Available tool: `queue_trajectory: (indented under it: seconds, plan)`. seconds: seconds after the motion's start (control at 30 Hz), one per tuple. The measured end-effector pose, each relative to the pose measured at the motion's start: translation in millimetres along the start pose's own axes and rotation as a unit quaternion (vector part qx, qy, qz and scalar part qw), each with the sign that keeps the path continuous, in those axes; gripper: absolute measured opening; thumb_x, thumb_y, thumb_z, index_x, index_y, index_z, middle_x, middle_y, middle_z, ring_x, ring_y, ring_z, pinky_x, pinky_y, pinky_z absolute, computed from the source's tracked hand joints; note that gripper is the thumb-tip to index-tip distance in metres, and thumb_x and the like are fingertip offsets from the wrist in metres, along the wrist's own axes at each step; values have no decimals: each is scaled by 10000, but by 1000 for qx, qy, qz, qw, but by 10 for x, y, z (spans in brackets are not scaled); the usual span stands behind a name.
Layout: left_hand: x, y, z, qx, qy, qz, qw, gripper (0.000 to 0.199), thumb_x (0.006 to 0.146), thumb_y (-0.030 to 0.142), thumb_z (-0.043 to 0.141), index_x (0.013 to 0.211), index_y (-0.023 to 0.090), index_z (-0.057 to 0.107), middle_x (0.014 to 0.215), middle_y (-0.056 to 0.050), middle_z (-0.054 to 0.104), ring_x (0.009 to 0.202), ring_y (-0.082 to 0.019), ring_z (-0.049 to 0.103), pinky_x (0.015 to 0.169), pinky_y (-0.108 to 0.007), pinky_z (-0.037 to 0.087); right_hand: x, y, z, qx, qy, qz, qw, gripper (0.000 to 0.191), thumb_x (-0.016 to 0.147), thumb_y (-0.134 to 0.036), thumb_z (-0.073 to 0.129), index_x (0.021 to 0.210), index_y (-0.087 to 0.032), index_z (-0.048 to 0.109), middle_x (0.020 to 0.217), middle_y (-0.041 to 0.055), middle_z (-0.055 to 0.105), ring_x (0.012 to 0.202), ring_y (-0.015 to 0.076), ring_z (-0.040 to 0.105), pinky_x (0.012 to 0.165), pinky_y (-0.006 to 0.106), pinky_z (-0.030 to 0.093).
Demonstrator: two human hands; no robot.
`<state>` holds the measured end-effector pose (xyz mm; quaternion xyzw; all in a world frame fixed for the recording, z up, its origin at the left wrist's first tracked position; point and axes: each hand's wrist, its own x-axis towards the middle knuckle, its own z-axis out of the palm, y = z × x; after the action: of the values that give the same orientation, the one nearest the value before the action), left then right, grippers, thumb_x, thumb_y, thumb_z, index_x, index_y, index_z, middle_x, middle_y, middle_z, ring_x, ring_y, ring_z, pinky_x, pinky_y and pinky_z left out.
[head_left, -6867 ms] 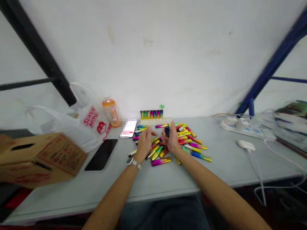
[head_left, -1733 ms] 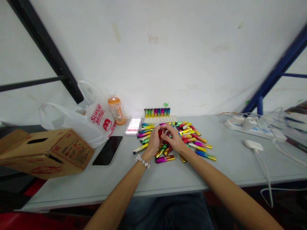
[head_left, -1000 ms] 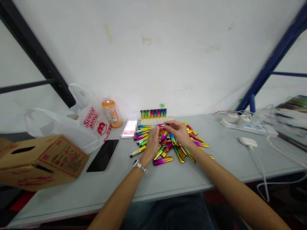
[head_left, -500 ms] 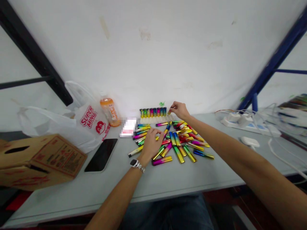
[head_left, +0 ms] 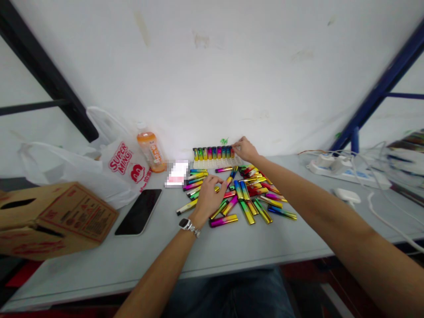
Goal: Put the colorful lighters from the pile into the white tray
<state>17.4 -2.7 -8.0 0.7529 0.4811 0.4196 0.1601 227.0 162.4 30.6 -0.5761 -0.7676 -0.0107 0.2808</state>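
Shiny rainbow-coloured lighters, several of them, stand upright in a row (head_left: pixel 214 153) in a pale perforated tray (head_left: pixel 217 164) by the wall. At the row's right end my right hand (head_left: pixel 245 150) pinches the top of a red-and-yellow lighter (head_left: pixel 232 153), upright beside the others; its lower end is hard to make out. Over the left part of a loose pile of lighters (head_left: pixel 247 211) rests my left hand (head_left: pixel 211 194), wearing a watch (head_left: pixel 189 226). Its fingers are bent, with thumb and fingertips apart, close to a tilted lighter (head_left: pixel 232 173). The palm hides some lighters below.
Left of the pile are a blurred-out white card-like thing (head_left: pixel 177 173), a dark phone (head_left: pixel 139 212), an orange drink bottle (head_left: pixel 151 150), a white plastic bag (head_left: pixel 115 176) and a cardboard box (head_left: pixel 76 221). A power strip (head_left: pixel 351 172) with cables and a white charger case (head_left: pixel 347 195) lie right.
My right hand has moved slightly left and brought its lighter from a tilt to upright against the row's end. My left hand stays over the pile. The view has shifted slightly.
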Motion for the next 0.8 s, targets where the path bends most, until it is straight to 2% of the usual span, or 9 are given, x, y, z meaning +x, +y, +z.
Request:
queue_trajectory:
  seconds: [0.07,0.13,0.23,0.3,0.33,0.4,0.53,0.63,0.8]
  plan:
    - [2,-11,1,0,2,2,1000,191,921,326,536,814,195,625,921,-60,622,956,-218,578,903,-370,440,-103,-45,-35,-48,-24,-1,999,385,954,-348,467,1249,-217,677,1178,134,545,985,233,622,883,337,474]
    - [4,-15,-3,1,1,6,1000,185,922,315,528,817,195,622,914,-55,621,953,-215,577,906,-367,440,-220,-85,-62,-95,-64,-10,993,464,973,-338,419,1417,-261,530,1183,138,526,1002,250,615,881,355,475]
    - [7,-4,-14,3,0,7,1000,188,921,301,516,807,193,618,902,-53,619,950,-216,575,913,-372,439,-394,-133,-80,-160,-112,-26,980,617,971,-281,397,1567,-240,241,1202,173,519,1052,282,587,885,379,465]
    - [11,3,-19,3,2,6,1000,188,920,290,510,802,191,617,900,-55,617,948,-217,573,913,-377,439,-494,-163,-97,-180,-137,-49,973,660,962,-234,390,1583,-221,168,1214,187,519,1066,287,575,897,387,452]
    - [13,3,-19,4,3,6,1000,188,919,286,508,799,191,617,898,-55,616,946,-217,572,910,-378,439,-534,-180,-115,-181,-148,-69,970,657,952,-207,392,1578,-219,193,1213,186,522,1062,282,576,905,387,444]
    - [18,-3,-15,5,3,6,1000,191,917,282,507,788,192,614,893,-56,614,939,-217,569,904,-378,439,-592,-223,-175,-173,-167,-121,963,617,921,-164,421,1530,-230,346,1208,174,530,1056,271,581,922,386,431]
    - [17,-13,-9,9,0,5,1000,185,915,301,517,797,193,611,886,-52,611,909,-213,563,888,-374,440,-616,-350,-328,-163,-216,-210,940,459,836,-163,545,1277,-228,656,1194,150,555,1097,284,570,937,394,425]
    - [11,-8,-20,10,3,7,1000,188,917,310,516,802,193,608,877,-49,603,887,-210,557,875,-373,444,-595,-453,-361,-172,-246,-242,923,395,775,-185,631,1157,-208,727,1155,151,593,1098,299,573,923,390,434]
    - [20,-17,-48,12,7,-3,1000,191,912,308,523,776,194,593,863,-49,590,857,-207,546,856,-374,449,-553,-513,-259,-174,-253,-269,913,351,751,-177,658,1092,-160,738,1054,151,635,988,281,610,876,355,443]
